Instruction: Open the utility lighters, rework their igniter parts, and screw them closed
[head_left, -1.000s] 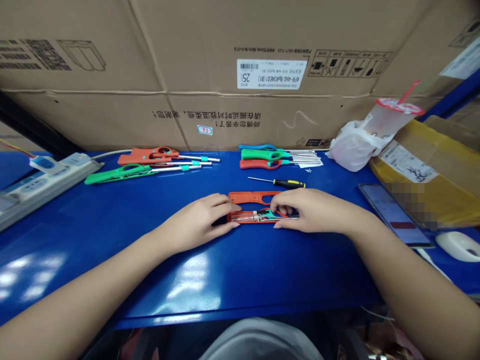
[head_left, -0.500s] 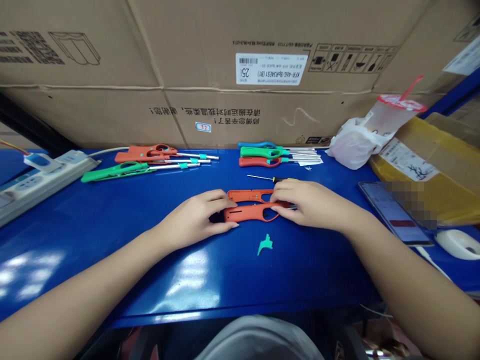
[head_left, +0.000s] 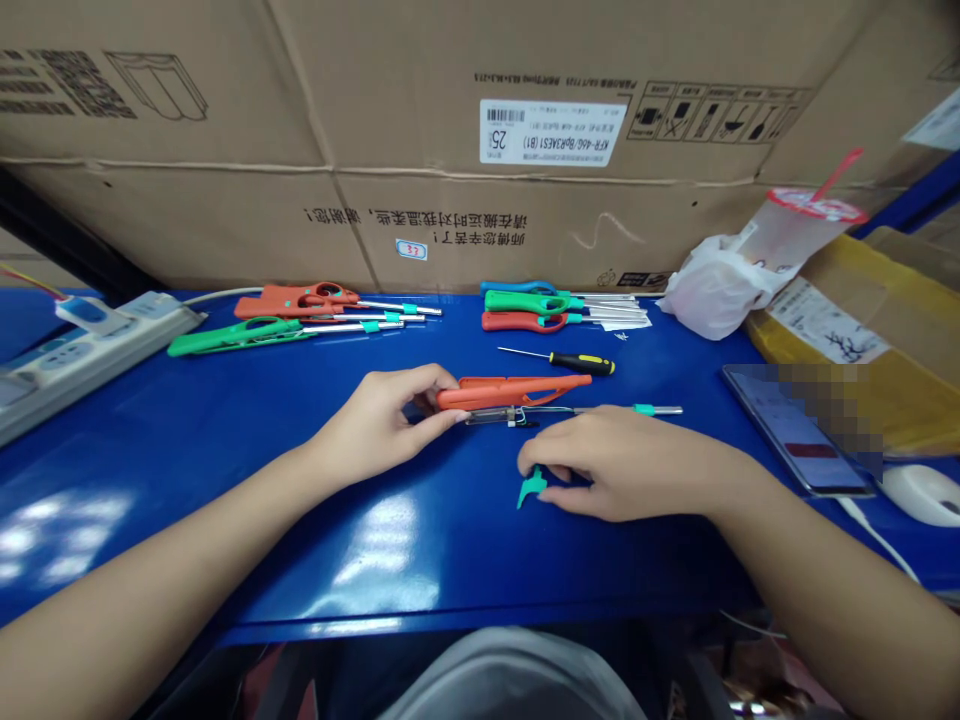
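My left hand is shut around the end of a long orange plastic lighter shell, which lies level above the table. Just below the shell lies a metal lighter tube with its small inner mechanism, ending in a teal collar at the right. My right hand is low on the table, its fingertips at a small teal plastic trigger piece. Part of that piece is hidden by the fingers, and I cannot tell whether they grip it.
Assembled orange and green lighters lie at the far left, and more at the far centre, beside a yellow-handled screwdriver. A power strip, phone, mouse and white bag sit around the blue table.
My right hand has left the orange shell and moved down to the teal piece. The metal tube now lies exposed on the table, and my left hand holds the shell.
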